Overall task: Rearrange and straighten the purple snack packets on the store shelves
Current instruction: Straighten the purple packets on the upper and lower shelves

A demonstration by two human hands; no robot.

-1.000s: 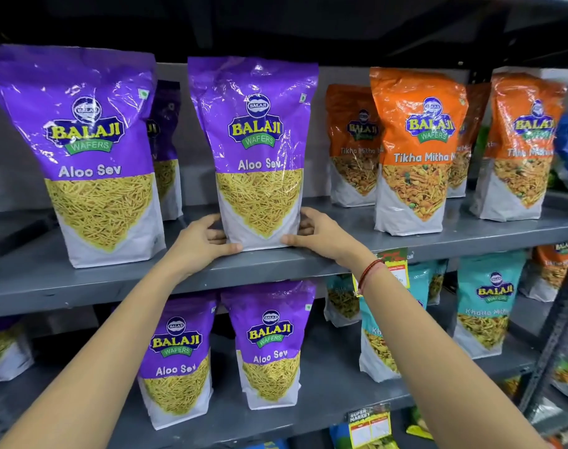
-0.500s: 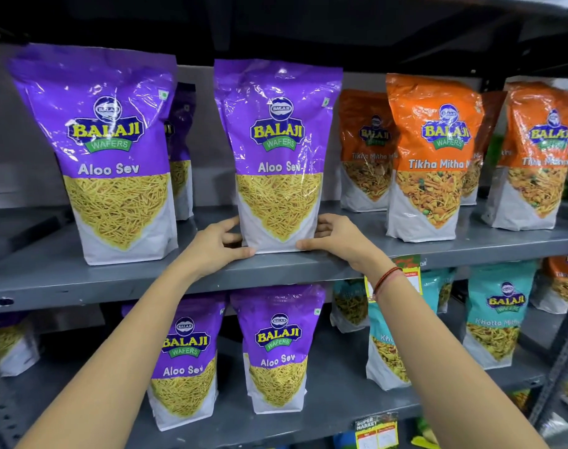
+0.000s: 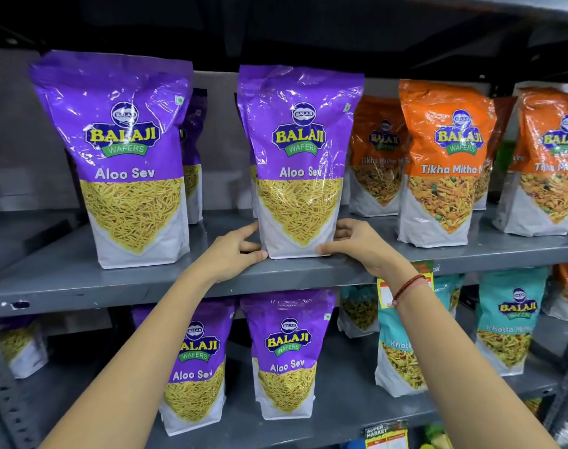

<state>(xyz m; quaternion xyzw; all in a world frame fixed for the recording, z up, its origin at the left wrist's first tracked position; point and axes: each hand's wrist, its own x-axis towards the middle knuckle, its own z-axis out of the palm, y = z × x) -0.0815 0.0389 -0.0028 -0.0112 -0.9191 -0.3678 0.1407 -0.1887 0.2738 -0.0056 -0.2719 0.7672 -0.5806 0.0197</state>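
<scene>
Fingers (image 3: 255, 246) of the left hand (image 3: 232, 254) press against the lower left corner of a purple Aloo Sev packet (image 3: 300, 163), thumb along its front edge; fingers (image 3: 328, 249) of the right hand (image 3: 362, 244) bracket the lower right corner in the same way. Both hands are narrowly cupped on the packet's white base, holding it from either side without lifting it.

The packet stands upright at the centre of the view on the upper grey shelf (image 3: 81, 280), close to the front lip, its label facing forward.

At nine o'clock from it stands a second purple packet (image 3: 120, 157), well apart, also upright. At three o'clock a row of orange packets (image 3: 444, 163) begins just beside it. Below, at six o'clock, two more purple packets (image 3: 285, 358) lean slightly on the lower shelf.

To do this step well, judge the base against the shelf lip, slide both corners evenly so the front stays square, and release only once the packet stands without leaning.
</scene>
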